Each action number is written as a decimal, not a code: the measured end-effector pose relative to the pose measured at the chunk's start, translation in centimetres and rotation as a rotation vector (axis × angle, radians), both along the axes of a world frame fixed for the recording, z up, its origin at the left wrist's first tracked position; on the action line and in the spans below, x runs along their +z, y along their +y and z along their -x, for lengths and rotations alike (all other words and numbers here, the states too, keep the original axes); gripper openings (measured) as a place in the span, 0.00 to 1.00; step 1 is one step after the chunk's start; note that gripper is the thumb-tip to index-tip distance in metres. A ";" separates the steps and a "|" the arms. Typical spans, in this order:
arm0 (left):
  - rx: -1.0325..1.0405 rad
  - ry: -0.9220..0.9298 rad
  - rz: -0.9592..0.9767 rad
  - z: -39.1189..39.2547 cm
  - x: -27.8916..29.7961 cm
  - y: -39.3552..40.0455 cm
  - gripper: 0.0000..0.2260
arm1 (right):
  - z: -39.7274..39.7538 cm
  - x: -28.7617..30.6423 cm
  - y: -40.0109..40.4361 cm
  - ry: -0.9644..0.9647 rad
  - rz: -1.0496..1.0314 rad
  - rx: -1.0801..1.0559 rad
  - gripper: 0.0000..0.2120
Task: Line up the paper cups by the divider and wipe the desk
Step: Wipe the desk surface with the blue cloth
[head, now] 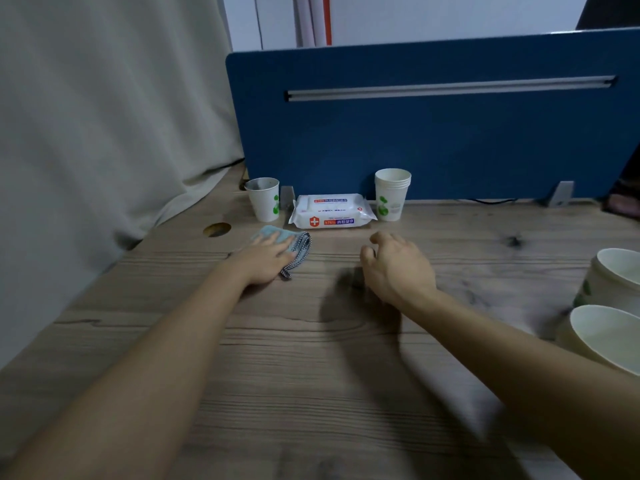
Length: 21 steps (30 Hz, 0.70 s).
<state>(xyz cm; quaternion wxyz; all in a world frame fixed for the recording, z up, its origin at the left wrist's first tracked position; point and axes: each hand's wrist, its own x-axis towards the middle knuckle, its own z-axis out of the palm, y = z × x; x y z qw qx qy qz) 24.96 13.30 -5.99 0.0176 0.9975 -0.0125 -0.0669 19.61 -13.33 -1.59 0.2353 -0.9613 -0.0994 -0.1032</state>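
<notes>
Wood-grain bench [311, 358] backed by blue fabric divider [433, 140]. Left hand [266, 259] flat, pressing pale blue cloth [277, 234] to wipe. Right hand [394, 268] empty, loosely curled. White paper cups: two [263, 199] [392, 195] against the divider, two [614, 282] near right, unaligned.

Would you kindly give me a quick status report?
Left hand flat on cloth. Right hand empty, hovering. Two cups not yet at divider. Wipes pack occupies the line.
</notes>
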 end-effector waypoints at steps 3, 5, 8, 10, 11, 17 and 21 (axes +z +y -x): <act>-0.141 -0.015 0.024 0.9 0.1 -2.3 0.27 | -0.7 0.3 0.0 0.028 0.003 -0.023 0.19; -0.252 -0.041 0.065 2.9 -0.4 -3.9 0.27 | -0.9 0.2 0.0 0.057 -0.002 -0.027 0.20; -0.318 -0.038 0.077 6.0 -0.6 -4.1 0.30 | -0.9 -0.4 0.0 0.096 -0.005 -0.016 0.20; -0.263 -0.018 0.073 7.3 -0.2 -2.5 0.29 | -0.5 -0.6 -0.4 0.124 -0.009 0.018 0.19; -0.203 -0.009 0.064 7.9 0.1 -1.2 0.27 | -0.2 -0.6 -0.6 0.140 -0.009 0.036 0.20; -0.039 0.023 0.033 12.9 1.3 0.4 0.25 | 2.0 -0.4 -1.7 0.117 0.021 0.107 0.21; -0.300 -0.033 0.052 16.6 0.2 -5.9 0.26 | 3.0 0.4 -2.1 0.074 -0.030 0.152 0.20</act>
